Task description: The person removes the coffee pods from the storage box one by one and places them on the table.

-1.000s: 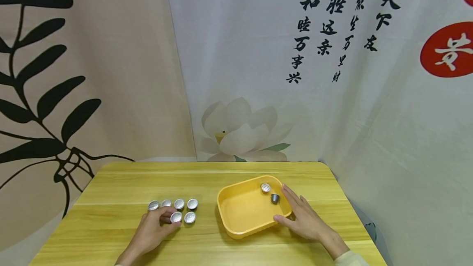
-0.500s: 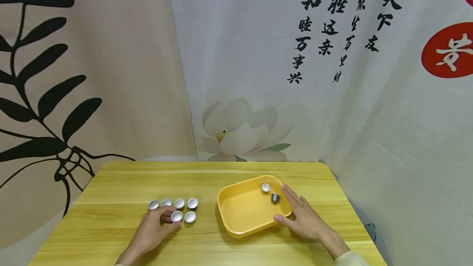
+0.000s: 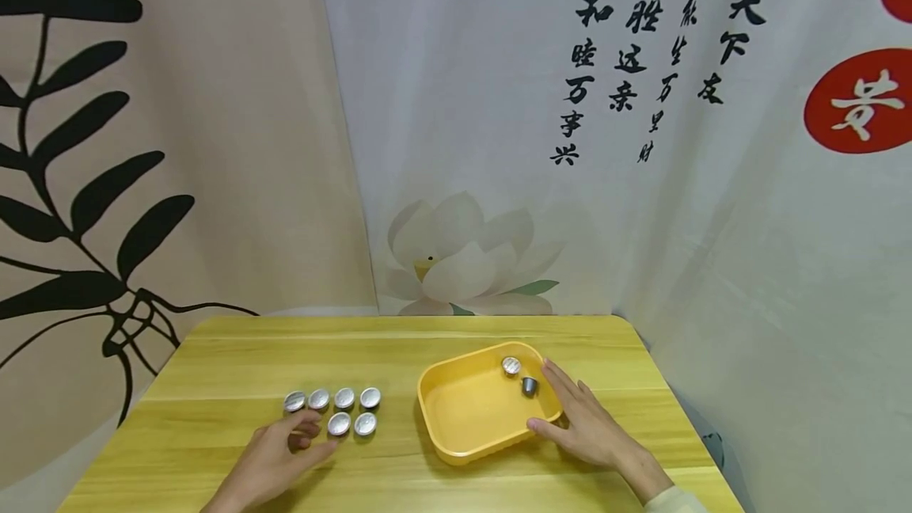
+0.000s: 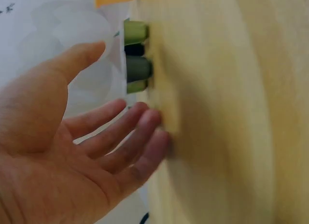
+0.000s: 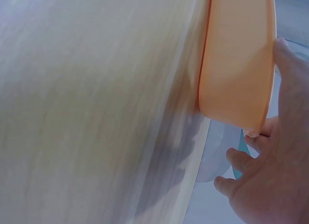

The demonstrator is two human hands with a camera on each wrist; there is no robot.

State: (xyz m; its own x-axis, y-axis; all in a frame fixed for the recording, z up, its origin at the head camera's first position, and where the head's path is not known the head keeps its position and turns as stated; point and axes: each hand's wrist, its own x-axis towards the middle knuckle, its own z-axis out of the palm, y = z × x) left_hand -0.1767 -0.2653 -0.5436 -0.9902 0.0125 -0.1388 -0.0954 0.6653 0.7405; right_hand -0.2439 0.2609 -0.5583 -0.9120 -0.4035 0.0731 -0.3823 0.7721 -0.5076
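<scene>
Several foil-topped capsules (image 3: pixel 344 398) stand in two rows on the wooden table (image 3: pixel 399 339). My left hand (image 3: pixel 302 432) lies just near-left of them, fingers relaxed and holding nothing. The left wrist view shows its bare palm (image 4: pixel 58 151) with green and dark capsule bodies (image 4: pixel 136 57) beyond the fingertips. A yellow tray (image 3: pixel 456 450) holds one upright capsule (image 3: pixel 511 365) and one dark capsule (image 3: pixel 529 386) on its side. My right hand (image 3: pixel 563 412) rests against the tray's right rim with straight fingers and the thumb at the near corner. The right wrist view shows the tray's wall (image 5: pixel 236 60) beside that hand (image 5: pixel 275 180).
Printed cloth backdrops (image 3: pixel 499 141) hang close behind the table and to its right. The table's right edge (image 3: pixel 684 418) runs just beyond my right hand. Bare tabletop lies between the capsules and the tray, and along the far side.
My left hand has slid back toward me off the lower row of capsules, and its fingers have loosened. My right hand stays on the tray. The view tilted slightly.
</scene>
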